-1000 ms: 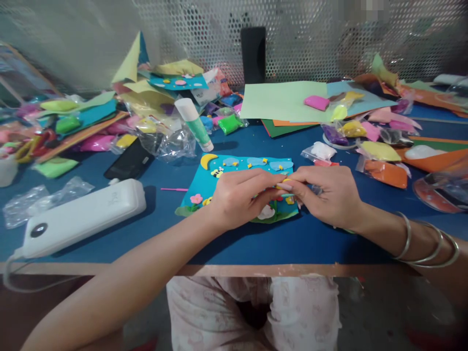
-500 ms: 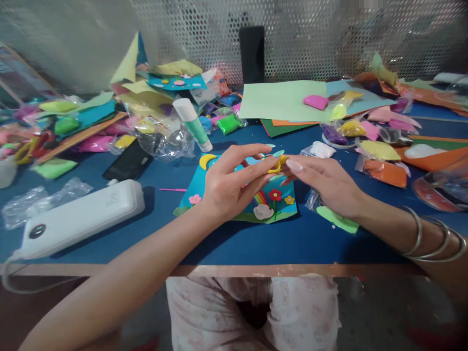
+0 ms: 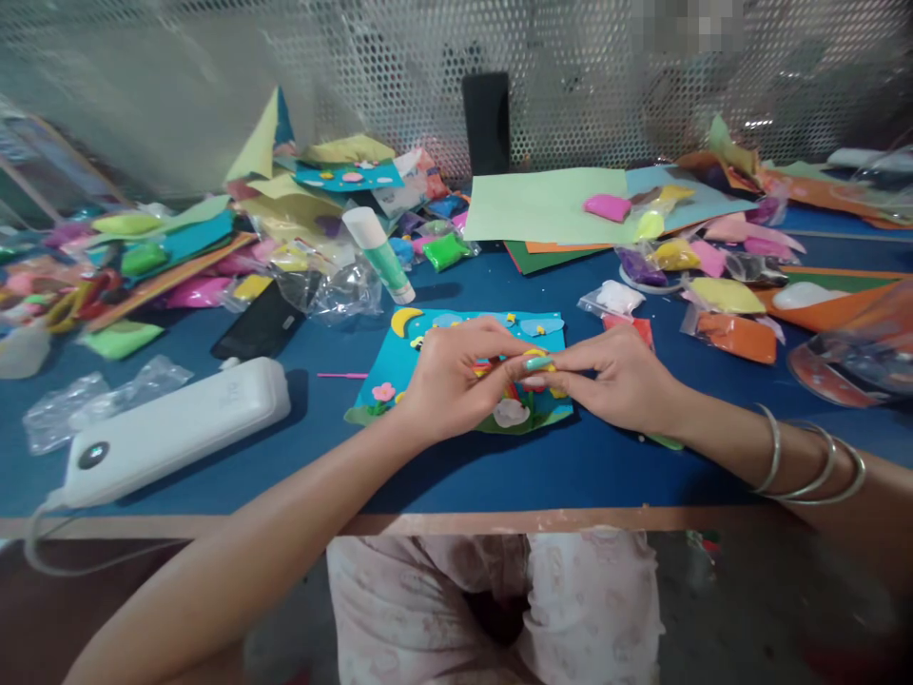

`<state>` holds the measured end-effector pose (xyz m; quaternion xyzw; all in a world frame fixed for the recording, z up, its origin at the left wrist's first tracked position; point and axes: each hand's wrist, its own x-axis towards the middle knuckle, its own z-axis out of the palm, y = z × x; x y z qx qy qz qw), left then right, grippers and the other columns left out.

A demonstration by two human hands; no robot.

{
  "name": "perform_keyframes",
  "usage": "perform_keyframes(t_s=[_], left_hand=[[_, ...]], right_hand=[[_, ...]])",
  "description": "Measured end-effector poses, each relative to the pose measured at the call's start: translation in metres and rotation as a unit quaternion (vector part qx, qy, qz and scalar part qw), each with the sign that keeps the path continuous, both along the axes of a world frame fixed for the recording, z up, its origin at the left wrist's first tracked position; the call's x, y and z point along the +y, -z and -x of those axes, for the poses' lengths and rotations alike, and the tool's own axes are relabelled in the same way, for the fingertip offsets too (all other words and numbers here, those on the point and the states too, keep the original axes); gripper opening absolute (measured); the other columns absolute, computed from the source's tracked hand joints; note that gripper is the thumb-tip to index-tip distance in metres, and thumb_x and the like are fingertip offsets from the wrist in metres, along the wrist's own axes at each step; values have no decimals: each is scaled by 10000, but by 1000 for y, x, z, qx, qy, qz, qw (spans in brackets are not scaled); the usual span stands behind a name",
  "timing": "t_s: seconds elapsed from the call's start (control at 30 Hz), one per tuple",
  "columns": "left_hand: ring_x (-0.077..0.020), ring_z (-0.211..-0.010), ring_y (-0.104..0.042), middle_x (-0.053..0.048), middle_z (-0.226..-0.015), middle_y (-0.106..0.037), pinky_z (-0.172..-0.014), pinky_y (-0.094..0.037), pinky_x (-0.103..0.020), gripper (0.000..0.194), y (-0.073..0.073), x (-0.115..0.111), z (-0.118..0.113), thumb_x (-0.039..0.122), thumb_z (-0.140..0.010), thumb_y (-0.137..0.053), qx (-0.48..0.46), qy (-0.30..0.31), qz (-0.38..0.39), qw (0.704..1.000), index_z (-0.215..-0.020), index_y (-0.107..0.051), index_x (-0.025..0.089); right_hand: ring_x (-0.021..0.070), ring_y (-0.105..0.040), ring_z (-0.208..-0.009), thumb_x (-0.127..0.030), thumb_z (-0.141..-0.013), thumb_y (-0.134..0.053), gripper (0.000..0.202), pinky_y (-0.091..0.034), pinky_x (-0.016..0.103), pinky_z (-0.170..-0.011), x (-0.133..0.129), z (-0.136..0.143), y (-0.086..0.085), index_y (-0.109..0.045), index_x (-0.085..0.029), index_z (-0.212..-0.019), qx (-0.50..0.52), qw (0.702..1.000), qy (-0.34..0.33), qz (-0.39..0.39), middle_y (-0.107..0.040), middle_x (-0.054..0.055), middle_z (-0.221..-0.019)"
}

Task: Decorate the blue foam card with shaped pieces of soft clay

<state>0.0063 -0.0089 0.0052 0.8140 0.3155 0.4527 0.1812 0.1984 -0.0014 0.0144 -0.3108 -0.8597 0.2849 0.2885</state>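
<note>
My left hand [image 3: 456, 381] and my right hand [image 3: 620, 381] meet above the right half of a blue picture card [image 3: 378, 362]. Their fingertips are pinched together around a small piece of yellow clay [image 3: 535, 353], mostly hidden by the fingers. The card carries a yellow crescent moon [image 3: 405, 322], a pink flower [image 3: 383, 391], a white cloud [image 3: 511, 412] and part of a rainbow. My left hand covers the card's middle. A pink stick tool [image 3: 340, 375] lies at the card's left edge.
A white power bank [image 3: 178, 428] with a cable lies at left, near a black phone-like slab [image 3: 257, 319]. A glue stick [image 3: 378, 255] stands behind the card. Bagged clay, including an orange packet [image 3: 736, 338], and paper sheets [image 3: 542, 205] crowd the back and right.
Both hands have come down and closer to me, and their fingers have drawn together around the yellow clay. The left fingers, stretched out before, are now bent. The view has shifted slightly.
</note>
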Motion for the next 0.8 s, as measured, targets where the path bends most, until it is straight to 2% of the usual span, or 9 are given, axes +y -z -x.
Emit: perform_keyframes(t_s=[0.07, 0.13, 0.23, 0.37, 0.43, 0.5, 0.63, 0.7, 0.8], left_hand=[[-79, -617, -576, -33, -710, -699, -576, -451, -188, 177, 0, 0, -1, 254, -855, -592, -16, -31, -3, 999, -780, -694, 131], [-75, -614, -572, -35, -728, -699, -573, -448, -191, 187, -1, 2, 0, 269, -856, -588, -29, -59, -8, 998, -791, -691, 126], [-100, -669, -608, -35, -771, -721, -591, -470, -215, 179, -2, 8, 5, 314, -821, -635, -54, -107, -10, 993, -816, -716, 155], [-132, -755, -629, -30, -831, -734, -618, -498, -243, 226, -4, 13, 11, 375, -768, -687, -74, -151, -15, 986, -893, -724, 191], [-144, -816, -624, -39, -884, -734, -645, -504, -246, 270, -3, 13, 11, 369, -761, -696, -61, -124, -12, 990, -965, -712, 193], [-153, -867, -618, -48, -925, -733, -700, -512, -254, 308, -1, 12, 8, 356, -753, -710, -36, -76, -14, 996, -1014, -702, 194], [-141, -838, -648, -44, -915, -740, -799, -517, -277, 194, 3, 10, 0, 276, -808, -661, -16, 19, -49, 999, -979, -717, 203], [-126, -759, -654, -32, -859, -744, -765, -523, -266, 138, 4, 8, -2, 227, -835, -622, -13, 30, -59, 998, -916, -731, 202], [-101, -641, -618, -22, -708, -724, -626, -498, -210, 117, 2, 3, -4, 191, -826, -622, -17, -5, -58, 998, -839, -736, 166]], right_hand=[[59, -399, -447, -304, -849, -571, 280, -276, 212, -432, 0, 1, -6, -731, -142, -687, 8, 1000, 25, 12, -590, -22, -511], [72, -480, -481, -298, -835, -589, 229, -344, 201, -448, 2, 0, -10, -740, -152, -743, 24, 998, 32, 53, -628, -23, -552], [129, -636, -655, -327, -814, -621, 210, -493, 232, -585, 8, -3, -11, -750, -162, -815, 69, 986, 31, 150, -724, 19, -740], [176, -683, -841, -312, -729, -715, 269, -548, 298, -752, 14, -7, -7, -739, -181, -963, 125, 961, 4, 248, -739, 46, -900], [180, -680, -874, -298, -693, -744, 372, -550, 307, -768, 14, -7, -5, -714, -191, -1048, 147, 949, -27, 276, -732, 42, -916], [172, -674, -827, -312, -685, -750, 392, -544, 284, -706, 12, -5, -5, -712, -176, -1050, 142, 950, -46, 273, -725, 39, -880], [112, -594, -597, -344, -730, -711, 256, -430, 208, -490, 5, 1, -8, -750, -125, -857, 69, 977, -4, 203, -685, 17, -680], [108, -588, -560, -350, -729, -710, 239, -425, 204, -471, 2, 4, -10, -750, -123, -793, 52, 979, 21, 196, -679, 14, -626], [147, -658, -644, -358, -715, -718, 220, -506, 225, -556, 0, 7, -13, -742, -141, -739, 64, 972, 23, 224, -721, 30, -682]])
